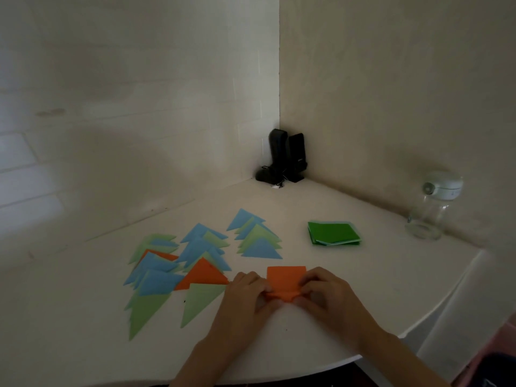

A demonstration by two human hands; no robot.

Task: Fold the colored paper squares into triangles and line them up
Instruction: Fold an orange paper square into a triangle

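Head view shows your left hand (248,289) and right hand (321,289) both pinching the near edge of one orange paper square (284,280), fingers curled onto it, low on the surface (349,275) just right of the folded triangles (195,263). Progress, by my judgement: many blue, light green and orange triangles are folded and laid in overlapping rows. Outstanding: this orange sheet, plus the stack of green squares (333,233) well beyond it. No legible writing or brand anywhere, including the jar (430,208).
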